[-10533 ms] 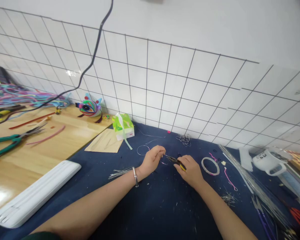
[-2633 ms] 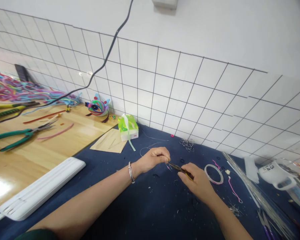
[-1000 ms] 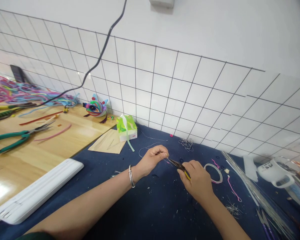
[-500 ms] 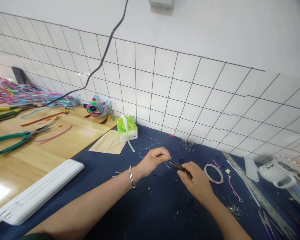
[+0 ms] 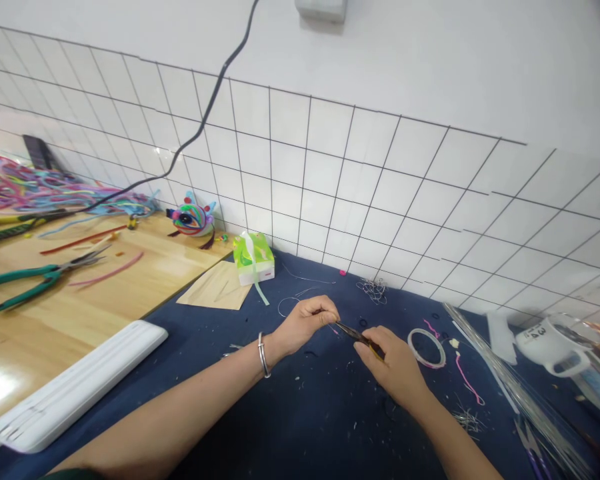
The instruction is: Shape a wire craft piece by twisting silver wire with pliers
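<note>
My right hand (image 5: 387, 363) is wrapped around a pair of pliers (image 5: 350, 331) with dark jaws and a yellowish handle. The pliers' tips meet the fingertips of my left hand (image 5: 305, 321). Thumb and forefinger of that hand are pinched together, and whatever lies between them is too small to make out. A thin wire loop (image 5: 280, 305) shows just behind the left hand; whether it is held cannot be seen. Below the plier jaws is a small pink piece (image 5: 333, 329). A silver bangle (image 5: 263, 355) circles my left wrist.
Left are a white power strip (image 5: 80, 383) and green-handled pliers (image 5: 45, 277). Behind my hands stands a green tissue pack (image 5: 254, 259). Right are a tape roll (image 5: 427, 348), a bundle of wires (image 5: 510, 373), purple-handled scissors (image 5: 530, 447) and a white mug (image 5: 550, 343).
The pliers have turned very slightly in my right hand, their tips still at the left fingertips. Both hands are otherwise nearly still.
</note>
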A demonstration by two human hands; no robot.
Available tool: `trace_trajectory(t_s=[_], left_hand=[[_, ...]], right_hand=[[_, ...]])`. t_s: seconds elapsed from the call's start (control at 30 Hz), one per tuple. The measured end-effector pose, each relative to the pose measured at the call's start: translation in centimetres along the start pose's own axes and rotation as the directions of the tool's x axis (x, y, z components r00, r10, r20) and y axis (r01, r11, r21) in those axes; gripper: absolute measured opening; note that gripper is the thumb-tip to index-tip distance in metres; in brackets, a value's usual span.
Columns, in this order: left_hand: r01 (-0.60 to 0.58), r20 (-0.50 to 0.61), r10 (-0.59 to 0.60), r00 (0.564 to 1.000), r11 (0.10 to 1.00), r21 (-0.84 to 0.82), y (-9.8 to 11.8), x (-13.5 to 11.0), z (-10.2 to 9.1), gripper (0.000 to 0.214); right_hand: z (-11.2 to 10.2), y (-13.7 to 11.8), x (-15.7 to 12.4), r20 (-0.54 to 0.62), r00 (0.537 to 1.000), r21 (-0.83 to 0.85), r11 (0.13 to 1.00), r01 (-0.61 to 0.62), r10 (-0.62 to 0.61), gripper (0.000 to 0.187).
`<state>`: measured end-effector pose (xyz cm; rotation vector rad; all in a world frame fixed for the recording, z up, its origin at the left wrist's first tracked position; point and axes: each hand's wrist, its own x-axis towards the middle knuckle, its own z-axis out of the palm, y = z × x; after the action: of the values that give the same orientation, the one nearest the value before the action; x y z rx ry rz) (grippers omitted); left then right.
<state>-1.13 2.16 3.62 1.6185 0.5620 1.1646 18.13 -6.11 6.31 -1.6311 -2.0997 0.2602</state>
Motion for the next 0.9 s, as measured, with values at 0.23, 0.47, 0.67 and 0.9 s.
trace_trajectory(t_s=[0.23,0.47,0.67,0.9], left_hand=[[-0.008,0.029,0.009,1.000,1.000,-0.019,0.48,0.06,0.05,0.014],[0.049,0.034,-0.045,0.998,0.991,-0.124,0.37,-0.04,0.22,0.014],[0.042,0.040,-0.037,0.999,0.989,-0.142,0.40,-0.05,0.18,0.014],[0.057,-0.012,-0.062,0.998,0.971,-0.232,-0.04,-0.03,0.46,0.013]], right_hand=[[-0.03,-0.09,0.03,0.036,0.999,0.061,0.998,-0.029,0.027,0.020],[-0.14,-0.07,0.18,0.064,0.997,0.106,0.993,-0.049,0.042,0.022],[-0.09,-0.04,0.26,0.084,0.996,0.155,0.987,-0.040,0.027,0.025],[0.62,-0.19,-0.11,-0.028,1.000,0.090,0.996,-0.006,0.009,0.023]])
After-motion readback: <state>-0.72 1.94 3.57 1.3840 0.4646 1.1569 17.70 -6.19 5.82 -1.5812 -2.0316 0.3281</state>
